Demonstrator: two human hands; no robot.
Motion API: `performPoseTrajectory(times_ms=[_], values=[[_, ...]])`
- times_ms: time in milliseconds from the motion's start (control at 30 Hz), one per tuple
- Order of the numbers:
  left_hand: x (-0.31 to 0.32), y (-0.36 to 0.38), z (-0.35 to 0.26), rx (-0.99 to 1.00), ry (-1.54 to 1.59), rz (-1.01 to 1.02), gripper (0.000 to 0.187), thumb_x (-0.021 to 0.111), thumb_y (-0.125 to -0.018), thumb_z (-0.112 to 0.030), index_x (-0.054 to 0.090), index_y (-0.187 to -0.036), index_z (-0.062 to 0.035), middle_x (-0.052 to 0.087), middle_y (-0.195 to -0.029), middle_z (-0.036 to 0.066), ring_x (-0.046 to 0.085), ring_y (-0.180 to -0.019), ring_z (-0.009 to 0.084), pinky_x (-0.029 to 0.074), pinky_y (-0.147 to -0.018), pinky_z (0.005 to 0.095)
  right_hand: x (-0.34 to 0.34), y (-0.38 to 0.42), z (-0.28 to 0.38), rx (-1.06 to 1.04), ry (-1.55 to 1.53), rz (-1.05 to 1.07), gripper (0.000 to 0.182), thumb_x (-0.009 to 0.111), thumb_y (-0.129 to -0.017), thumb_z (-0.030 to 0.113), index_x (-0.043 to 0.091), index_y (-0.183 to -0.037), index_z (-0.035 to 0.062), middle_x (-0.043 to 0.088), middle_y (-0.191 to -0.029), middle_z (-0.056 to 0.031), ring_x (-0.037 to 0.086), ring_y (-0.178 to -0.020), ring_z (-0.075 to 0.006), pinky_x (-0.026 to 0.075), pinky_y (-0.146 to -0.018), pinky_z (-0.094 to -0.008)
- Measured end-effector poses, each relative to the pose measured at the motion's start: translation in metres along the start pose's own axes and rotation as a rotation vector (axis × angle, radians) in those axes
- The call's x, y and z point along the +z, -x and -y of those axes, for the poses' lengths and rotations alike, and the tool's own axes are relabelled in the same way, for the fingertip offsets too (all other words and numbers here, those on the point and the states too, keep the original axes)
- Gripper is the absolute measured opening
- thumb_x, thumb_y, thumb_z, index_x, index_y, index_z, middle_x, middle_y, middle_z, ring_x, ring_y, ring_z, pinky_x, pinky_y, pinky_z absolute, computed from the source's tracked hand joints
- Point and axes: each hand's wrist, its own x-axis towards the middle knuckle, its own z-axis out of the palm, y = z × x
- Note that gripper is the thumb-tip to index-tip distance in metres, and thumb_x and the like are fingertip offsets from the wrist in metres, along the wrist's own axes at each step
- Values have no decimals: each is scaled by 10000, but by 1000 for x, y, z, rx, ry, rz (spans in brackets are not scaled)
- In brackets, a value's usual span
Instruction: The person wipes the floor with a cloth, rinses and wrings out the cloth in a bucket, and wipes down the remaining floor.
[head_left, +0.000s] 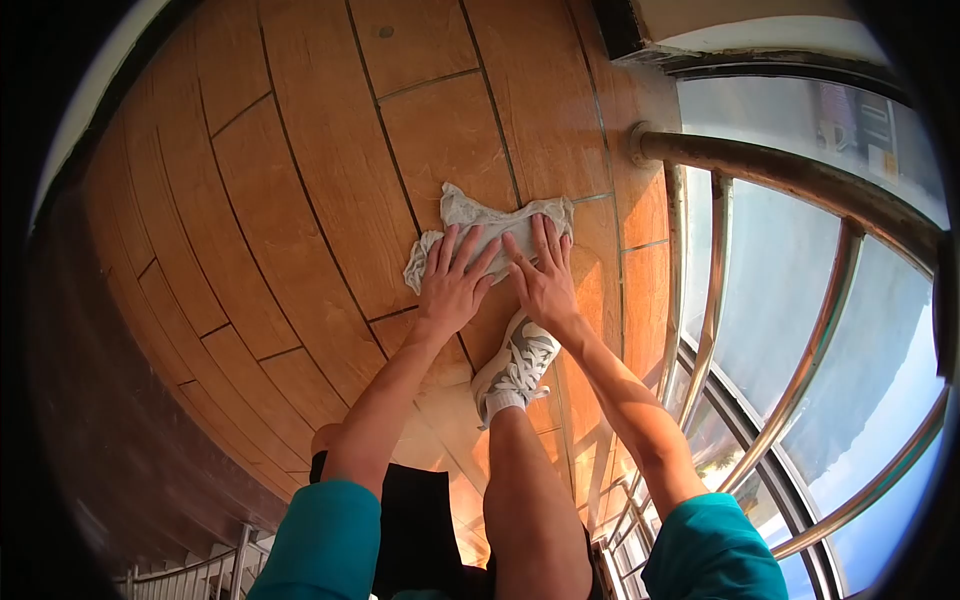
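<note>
A crumpled pale grey cleaning cloth [490, 218] lies spread on the brown wood-look tiled floor [330, 150]. My left hand [455, 280] rests on its lower left part, fingers stretched out and apart. On the right part of the cloth lies my right hand [545, 275], also flat with its fingers extended. Both palms face down, and the two thumbs point toward each other. Just below my hands stands my foot in a grey and white sneaker [520, 355], apart from the cloth.
Metal railing bars [715, 270] run along the right side in front of a glass window [780, 250]. A thicker rail [760, 160] joins the wall at upper right. More railing [190, 575] shows at lower left, beside a dark panel-like surface [110, 400].
</note>
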Motion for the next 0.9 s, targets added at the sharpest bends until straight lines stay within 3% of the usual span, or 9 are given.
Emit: performPoseTrajectory(times_ms=[167, 433, 533, 900], values=[[-21, -68, 34, -27, -26, -112, 599, 518, -1050, -428, 353, -1607, -283, 235, -1694, 31, 199, -1551, 350, 218, -1245, 529, -14, -89, -15, -91, 27, -86, 447, 513, -1047, 308, 568, -1481, 214, 265, -1650, -245, 235, -1535, -432, 232, -1177, -670], [-72, -276, 117, -48, -208, -278, 577, 374, -1086, -514, 309, -1620, -305, 167, -1714, 11, 117, -1571, 327, 167, -1262, 526, -57, -325, -77, -267, 183, -316, 424, 470, -1074, 356, 568, -1478, 269, 315, -1633, -218, 295, -1511, -406, 272, -1164, -651], [-78, -317, 136, -70, -240, -319, 571, 374, -1081, -526, 298, -1618, -346, 171, -1714, -5, 121, -1570, 324, 168, -1260, 518, -74, -372, -85, -214, 234, -166, 458, 399, -1092, 402, 469, -1540, 335, 273, -1655, -210, 233, -1542, -377, 220, -1215, -604], [-89, -362, 154, -93, -329, -317, 572, 364, -1081, -536, 307, -1613, -334, 193, -1710, 7, 137, -1570, 326, 159, -1264, 507, -90, -423, -94, -239, 287, -156, 469, 366, -1098, 414, 454, -1551, 330, 269, -1654, -203, 225, -1545, -345, 211, -1206, -622]])
